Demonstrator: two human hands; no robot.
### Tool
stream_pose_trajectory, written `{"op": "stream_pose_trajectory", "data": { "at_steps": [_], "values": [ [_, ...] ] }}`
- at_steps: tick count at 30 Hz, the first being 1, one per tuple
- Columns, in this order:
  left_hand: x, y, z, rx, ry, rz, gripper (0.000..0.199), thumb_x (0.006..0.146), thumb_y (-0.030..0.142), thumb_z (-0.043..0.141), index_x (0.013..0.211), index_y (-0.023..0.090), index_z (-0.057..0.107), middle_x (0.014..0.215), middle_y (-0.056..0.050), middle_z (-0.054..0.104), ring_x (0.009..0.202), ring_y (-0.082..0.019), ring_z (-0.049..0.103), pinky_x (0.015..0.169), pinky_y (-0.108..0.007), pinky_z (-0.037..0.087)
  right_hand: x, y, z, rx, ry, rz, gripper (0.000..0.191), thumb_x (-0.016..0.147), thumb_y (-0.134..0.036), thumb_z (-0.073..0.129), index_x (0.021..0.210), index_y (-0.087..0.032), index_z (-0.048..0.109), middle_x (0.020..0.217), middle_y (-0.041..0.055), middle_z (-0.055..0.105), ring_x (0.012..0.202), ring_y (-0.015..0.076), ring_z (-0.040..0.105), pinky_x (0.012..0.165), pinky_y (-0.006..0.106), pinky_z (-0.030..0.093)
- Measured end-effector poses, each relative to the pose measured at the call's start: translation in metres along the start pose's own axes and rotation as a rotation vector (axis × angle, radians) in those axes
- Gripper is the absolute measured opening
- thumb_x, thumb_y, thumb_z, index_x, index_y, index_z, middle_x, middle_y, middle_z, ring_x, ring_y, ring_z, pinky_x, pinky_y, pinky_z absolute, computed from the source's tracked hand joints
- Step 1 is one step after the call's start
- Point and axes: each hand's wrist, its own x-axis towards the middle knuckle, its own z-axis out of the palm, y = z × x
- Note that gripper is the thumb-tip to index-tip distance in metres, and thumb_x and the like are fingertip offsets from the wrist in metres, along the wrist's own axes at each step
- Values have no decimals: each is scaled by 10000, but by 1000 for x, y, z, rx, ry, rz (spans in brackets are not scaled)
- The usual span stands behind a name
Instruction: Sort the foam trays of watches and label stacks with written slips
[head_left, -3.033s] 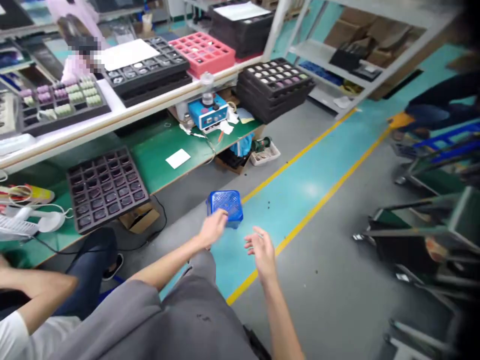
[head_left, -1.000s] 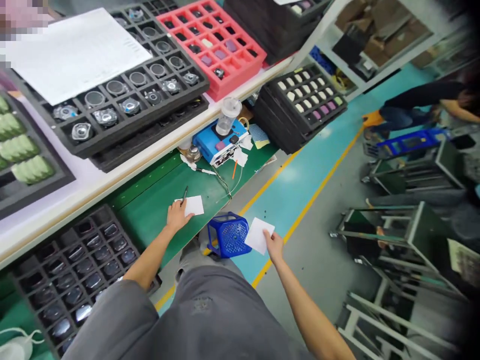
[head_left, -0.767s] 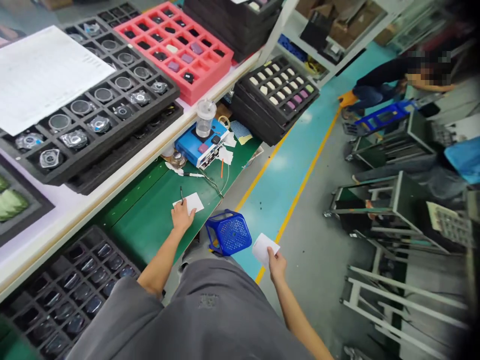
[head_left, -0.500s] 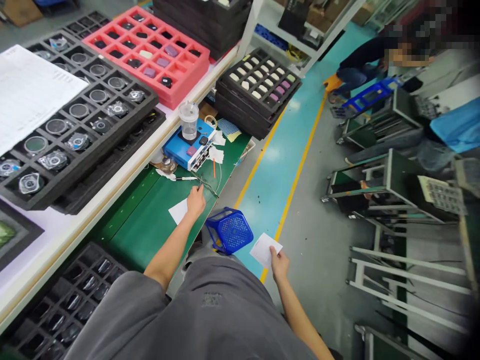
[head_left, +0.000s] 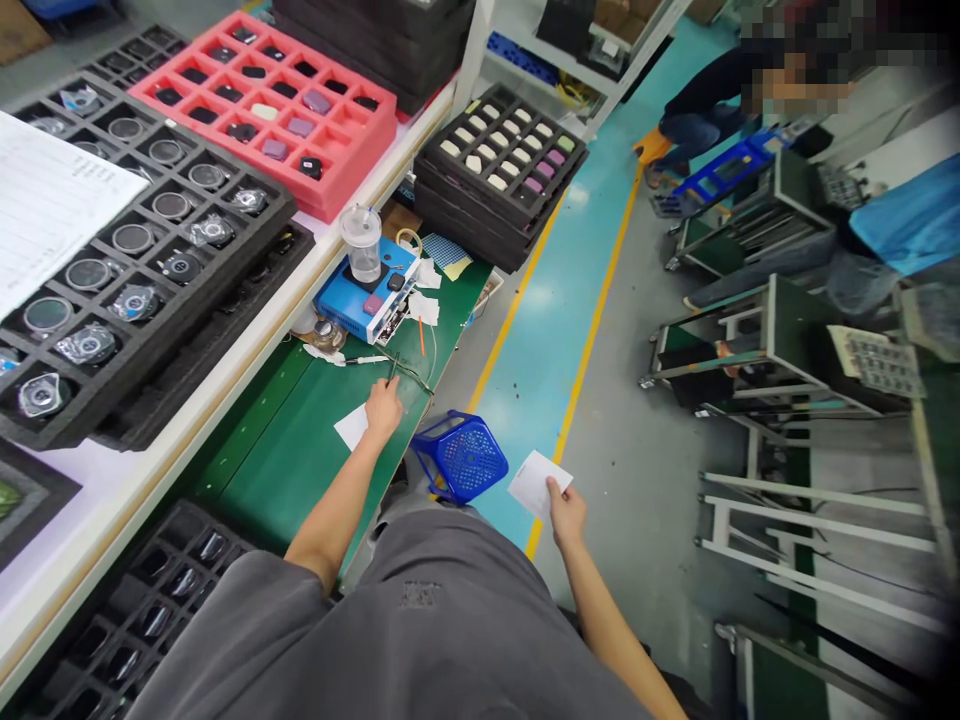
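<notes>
My left hand point(head_left: 384, 410) is over the green bench top, closed around a thin dark tool point(head_left: 393, 368) that looks like a pen or tweezers; its exact kind is too small to make out. Partly under that hand, a white sheet of paper point(head_left: 349, 428) lies on the bench. My right hand point(head_left: 568, 514) is out over the floor to the right, pinching a small white paper slip point(head_left: 535, 484) between thumb and fingers. A few faint printed marks show on the slip. Just beyond my left hand are a white-and-black pen-like tool point(head_left: 365, 360) and thin cables.
A blue box point(head_left: 352, 305) carries a clear lidded cup point(head_left: 362, 245). Black foam trays of watch parts point(head_left: 135, 240) and a red foam tray point(head_left: 352, 185) fill the shelf. A blue stool point(head_left: 466, 458) stands by the bench. Carts point(head_left: 795, 340) and people are at right.
My left hand has drawn back slightly from the cables, with the thin tool still in it. The slip in my right hand has risen a little. The view has shifted slightly.
</notes>
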Motion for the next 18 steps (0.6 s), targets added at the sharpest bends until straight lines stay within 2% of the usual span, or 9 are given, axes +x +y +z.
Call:
{"op": "stream_pose_trajectory", "data": {
  "at_steps": [3,9,11,12,14,16,18],
  "values": [
    [35,24,-6,-5,2,77,594,935,114,332,1491,197,524,1319,-177,558,1248,-314,529,965,-413,537,6,-9,0,30,-7,-27,982,550,-921,566,977,-50,717,843,152,722,762,216,647,629,263,484],
    [130,71,-7,-9,-38,131,507,899,83,400,1317,179,671,1274,-207,569,1218,-326,530,962,-438,518,3,-17,-7,88,21,-27,921,583,-874,599,967,-44,710,832,144,713,727,196,622,623,260,478],
    [143,75,-10,-5,-37,123,466,900,103,431,1276,169,697,1293,-222,566,1253,-342,509,998,-465,501,-1,-15,-9,112,32,-11,920,586,-866,596,977,-41,707,842,144,712,717,192,617,613,261,480],
    [140,73,-12,-1,-29,122,445,908,125,444,1268,167,703,1322,-224,559,1275,-348,498,1026,-480,487,-2,-14,-10,122,38,0,921,582,-864,598,982,-41,707,848,145,712,712,192,616,605,261,478],
    [114,58,-17,11,-1,124,431,936,195,465,1307,175,682,1408,-210,532,1321,-353,473,1092,-503,450,-5,-9,-12,133,52,29,915,557,-859,615,958,-41,706,842,148,709,698,193,610,584,262,470],
    [66,31,-19,30,36,109,475,958,278,485,1409,187,606,1492,-188,489,1372,-354,438,1144,-521,413,-8,1,-16,139,68,69,903,522,-853,635,919,-45,703,834,152,705,691,191,603,574,263,465],
    [11,-3,-19,62,66,34,581,949,363,541,1487,146,513,1546,-216,432,1428,-399,373,1166,-583,380,-11,15,-21,142,84,116,917,491,-861,628,905,-46,698,843,160,703,691,189,598,574,268,469]
  ]
}}
